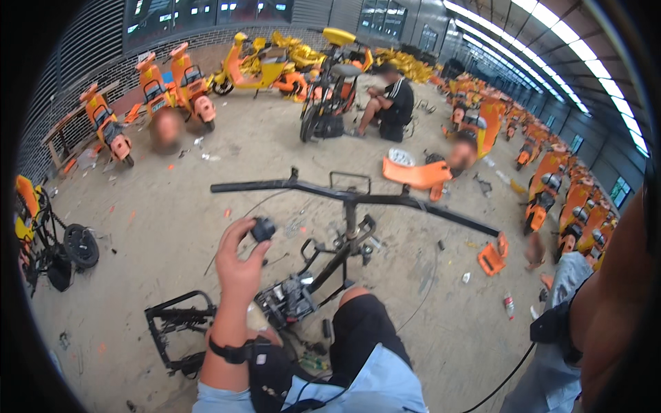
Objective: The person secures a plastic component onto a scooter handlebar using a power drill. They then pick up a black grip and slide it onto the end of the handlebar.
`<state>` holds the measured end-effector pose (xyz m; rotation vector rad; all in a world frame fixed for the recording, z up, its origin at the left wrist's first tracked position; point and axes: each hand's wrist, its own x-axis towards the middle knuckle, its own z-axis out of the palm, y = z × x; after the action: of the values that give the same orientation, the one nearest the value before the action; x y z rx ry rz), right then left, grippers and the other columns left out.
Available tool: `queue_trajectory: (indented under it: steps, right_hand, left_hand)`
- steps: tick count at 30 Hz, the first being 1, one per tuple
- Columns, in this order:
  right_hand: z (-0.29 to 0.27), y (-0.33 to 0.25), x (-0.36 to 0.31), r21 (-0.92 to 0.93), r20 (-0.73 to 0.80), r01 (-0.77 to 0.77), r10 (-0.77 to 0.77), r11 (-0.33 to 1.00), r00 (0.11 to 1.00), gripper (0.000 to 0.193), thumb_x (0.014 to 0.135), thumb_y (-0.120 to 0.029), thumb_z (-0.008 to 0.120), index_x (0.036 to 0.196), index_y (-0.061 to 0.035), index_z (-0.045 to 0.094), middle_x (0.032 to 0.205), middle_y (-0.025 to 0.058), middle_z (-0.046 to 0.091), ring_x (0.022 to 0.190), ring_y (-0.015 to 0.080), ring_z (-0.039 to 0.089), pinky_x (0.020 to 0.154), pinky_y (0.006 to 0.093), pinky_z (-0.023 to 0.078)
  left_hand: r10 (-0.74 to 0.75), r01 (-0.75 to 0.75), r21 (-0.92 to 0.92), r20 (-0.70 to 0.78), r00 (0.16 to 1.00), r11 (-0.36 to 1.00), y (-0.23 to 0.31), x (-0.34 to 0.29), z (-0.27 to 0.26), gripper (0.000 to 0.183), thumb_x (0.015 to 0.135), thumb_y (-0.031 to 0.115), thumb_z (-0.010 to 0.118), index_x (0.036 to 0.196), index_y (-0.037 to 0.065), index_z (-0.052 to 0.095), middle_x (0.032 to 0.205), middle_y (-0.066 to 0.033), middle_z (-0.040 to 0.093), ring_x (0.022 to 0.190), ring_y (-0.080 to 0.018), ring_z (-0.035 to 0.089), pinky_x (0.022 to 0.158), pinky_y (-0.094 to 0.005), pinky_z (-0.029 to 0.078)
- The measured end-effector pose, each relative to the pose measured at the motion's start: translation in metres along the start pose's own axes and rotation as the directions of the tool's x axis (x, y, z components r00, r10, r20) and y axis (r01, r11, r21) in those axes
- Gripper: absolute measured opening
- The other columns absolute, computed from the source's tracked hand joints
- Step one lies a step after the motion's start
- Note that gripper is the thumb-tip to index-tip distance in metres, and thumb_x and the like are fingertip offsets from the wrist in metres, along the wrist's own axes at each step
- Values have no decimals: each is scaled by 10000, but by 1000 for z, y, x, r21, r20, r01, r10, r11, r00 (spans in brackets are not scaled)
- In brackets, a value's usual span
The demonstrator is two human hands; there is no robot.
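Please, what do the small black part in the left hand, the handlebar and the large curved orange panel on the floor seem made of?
Small black part: perhaps plastic or rubber, dark; blur leaves it open.
Handlebar: likely metal with black finish, judging by its slim tubular form.
Orange panel: probably moulded plastic, smooth; it looks thin and evenly coloured.

Below your left hand [241, 251] you have grey concrete floor [172, 227]; beyond it, a slatted wall [89, 45] and windows [206, 12]; up to its right, bright skylights [582, 49].

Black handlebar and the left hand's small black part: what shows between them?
In the head view, a thin cable and concrete floor show between the handlebar and the part.
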<state>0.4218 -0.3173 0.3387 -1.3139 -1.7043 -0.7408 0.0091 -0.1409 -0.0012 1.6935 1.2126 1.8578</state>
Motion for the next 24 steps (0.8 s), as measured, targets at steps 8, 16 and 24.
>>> queue_trajectory:
  steps: [8, 16, 24]
  right_hand:
    - [134, -70, 25, 462, 311, 297, -466, 836, 828, 490, 808, -203, 815, 1230, -40, 628, 1284, 143, 626, 1209, 312, 602, 997, 442, 487]
    - [281, -41, 27, 537, 677, 395, -660, 745, 326, 308, 876, -249, 754, 1127, -88, 673, 1105, 82, 688, 1038, 317, 658, 899, 432, 513]
    - [339, -35, 11, 766, 409, 135, -638, 629, 653, 269, 913, -142, 736, 1144, -32, 651, 1111, 129, 672, 985, 287, 672, 861, 384, 536]
  left_hand:
    - [-246, 251, -384, 63, 967, 889, 10, -8, -5, 474, 885, -73, 715, 1318, 11, 542, 1329, -122, 597, 1203, -199, 593, 1018, -336, 497]
    - [-490, 533, -382, 210, 846, 755, -59, -38, 20, 384, 967, 35, 661, 1318, -25, 517, 1249, -129, 617, 1149, -200, 601, 992, -329, 492]
    - [-483, 555, -349, 278, 831, 755, -55, -35, 31, 391, 973, 88, 684, 1318, -20, 534, 1200, -117, 650, 1085, -180, 635, 923, -301, 516]
